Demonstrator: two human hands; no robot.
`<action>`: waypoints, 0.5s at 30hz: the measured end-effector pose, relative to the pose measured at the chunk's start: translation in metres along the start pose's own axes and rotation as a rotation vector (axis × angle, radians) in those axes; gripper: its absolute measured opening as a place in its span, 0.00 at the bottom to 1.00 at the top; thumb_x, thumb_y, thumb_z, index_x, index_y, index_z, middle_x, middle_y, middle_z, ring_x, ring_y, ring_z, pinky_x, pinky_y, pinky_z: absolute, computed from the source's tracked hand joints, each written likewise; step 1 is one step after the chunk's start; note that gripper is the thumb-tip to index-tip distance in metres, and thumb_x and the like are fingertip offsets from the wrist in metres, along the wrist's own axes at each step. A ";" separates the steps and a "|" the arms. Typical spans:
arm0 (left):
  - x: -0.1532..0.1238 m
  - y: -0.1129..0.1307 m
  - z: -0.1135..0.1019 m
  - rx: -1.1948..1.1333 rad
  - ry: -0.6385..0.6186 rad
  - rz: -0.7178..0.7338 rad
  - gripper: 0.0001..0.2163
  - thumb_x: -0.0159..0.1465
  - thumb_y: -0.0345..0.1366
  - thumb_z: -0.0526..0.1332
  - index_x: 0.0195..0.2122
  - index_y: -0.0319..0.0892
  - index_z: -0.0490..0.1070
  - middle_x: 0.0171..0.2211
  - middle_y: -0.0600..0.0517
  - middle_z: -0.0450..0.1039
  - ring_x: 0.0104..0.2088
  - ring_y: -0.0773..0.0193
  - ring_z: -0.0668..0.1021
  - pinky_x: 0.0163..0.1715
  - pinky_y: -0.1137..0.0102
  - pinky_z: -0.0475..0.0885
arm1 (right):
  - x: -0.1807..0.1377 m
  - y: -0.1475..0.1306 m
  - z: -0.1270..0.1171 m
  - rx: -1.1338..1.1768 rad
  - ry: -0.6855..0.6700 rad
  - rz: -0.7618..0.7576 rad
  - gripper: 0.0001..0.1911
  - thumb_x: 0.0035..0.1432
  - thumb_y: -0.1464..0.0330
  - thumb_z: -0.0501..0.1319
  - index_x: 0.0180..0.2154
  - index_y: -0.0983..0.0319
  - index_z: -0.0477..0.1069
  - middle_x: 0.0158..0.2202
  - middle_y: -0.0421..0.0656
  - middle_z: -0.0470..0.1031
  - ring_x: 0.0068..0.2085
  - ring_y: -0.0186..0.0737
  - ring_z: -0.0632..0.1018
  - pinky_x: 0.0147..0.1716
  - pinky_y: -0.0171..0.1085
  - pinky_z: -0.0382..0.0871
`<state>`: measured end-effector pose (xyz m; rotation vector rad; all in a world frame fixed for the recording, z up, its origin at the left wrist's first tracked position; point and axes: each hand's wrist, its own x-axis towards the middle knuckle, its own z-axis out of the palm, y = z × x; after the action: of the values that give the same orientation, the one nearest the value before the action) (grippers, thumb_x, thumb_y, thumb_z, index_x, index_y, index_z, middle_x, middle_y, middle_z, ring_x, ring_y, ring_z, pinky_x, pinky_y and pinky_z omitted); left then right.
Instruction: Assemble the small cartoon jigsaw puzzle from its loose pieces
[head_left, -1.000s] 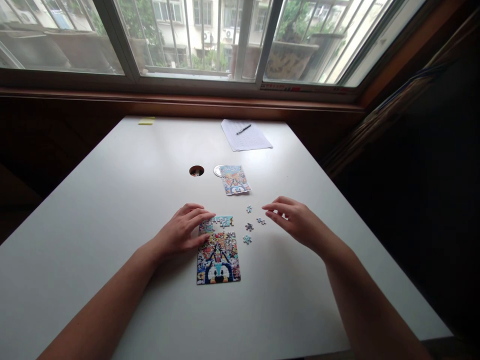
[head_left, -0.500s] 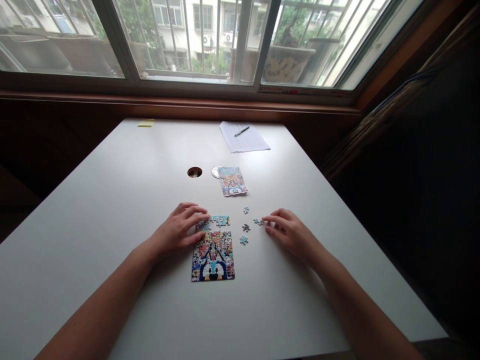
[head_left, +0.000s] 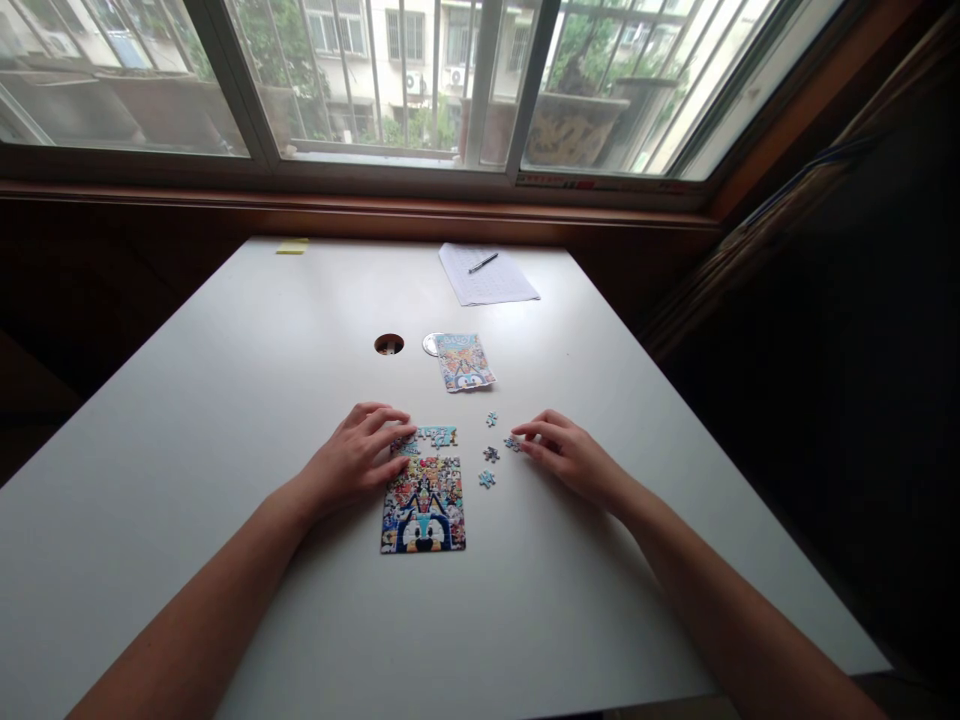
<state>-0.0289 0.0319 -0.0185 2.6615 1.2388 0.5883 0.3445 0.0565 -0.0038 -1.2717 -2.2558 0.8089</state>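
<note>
One partly assembled puzzle [head_left: 424,510] lies flat, near centre, gap below its top strip. Left hand [head_left: 367,450] rests at its upper left edge, thumb and fingers apart, likely steadying it. Four loose pieces [head_left: 487,480] sit to its right, probably for easy reach; three untouched, the fourth piece [head_left: 511,443] at the right hand's [head_left: 562,455] fingertips, can't tell if pinched. Beyond: one picture card [head_left: 465,362], face up, presumably for viewing; one pen [head_left: 484,263] on papers [head_left: 495,287].

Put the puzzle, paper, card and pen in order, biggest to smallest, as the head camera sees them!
Puzzle
Paper
Card
Pen
The paper lies farther off than the puzzle, so their real order is unsure.
</note>
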 end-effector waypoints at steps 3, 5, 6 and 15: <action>0.000 0.000 0.000 -0.005 0.005 -0.003 0.18 0.68 0.42 0.60 0.58 0.48 0.69 0.57 0.47 0.69 0.57 0.50 0.65 0.59 0.52 0.66 | -0.002 -0.001 0.001 0.029 -0.032 -0.038 0.13 0.65 0.60 0.60 0.47 0.55 0.77 0.44 0.45 0.72 0.35 0.37 0.76 0.37 0.38 0.74; 0.001 0.000 0.000 -0.007 0.005 -0.003 0.18 0.68 0.41 0.60 0.58 0.48 0.69 0.57 0.47 0.69 0.57 0.51 0.65 0.59 0.52 0.66 | -0.006 -0.005 0.006 0.023 -0.035 -0.065 0.13 0.65 0.60 0.61 0.47 0.55 0.77 0.43 0.46 0.72 0.34 0.37 0.75 0.35 0.38 0.74; 0.001 0.001 0.000 -0.007 0.002 -0.003 0.18 0.68 0.41 0.60 0.58 0.48 0.69 0.57 0.47 0.69 0.57 0.51 0.65 0.59 0.52 0.66 | -0.008 -0.008 0.008 0.013 -0.033 -0.085 0.12 0.64 0.61 0.61 0.47 0.55 0.77 0.42 0.46 0.72 0.35 0.37 0.75 0.34 0.38 0.74; 0.001 0.000 -0.001 -0.024 0.013 -0.004 0.19 0.68 0.42 0.60 0.60 0.48 0.68 0.56 0.47 0.69 0.57 0.51 0.66 0.59 0.52 0.66 | -0.008 -0.034 0.033 -0.131 -0.066 -0.219 0.13 0.64 0.67 0.63 0.50 0.53 0.77 0.42 0.45 0.73 0.42 0.41 0.76 0.43 0.43 0.73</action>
<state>-0.0285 0.0328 -0.0175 2.6390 1.2320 0.6174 0.3072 0.0269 -0.0059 -1.0408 -2.4826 0.6416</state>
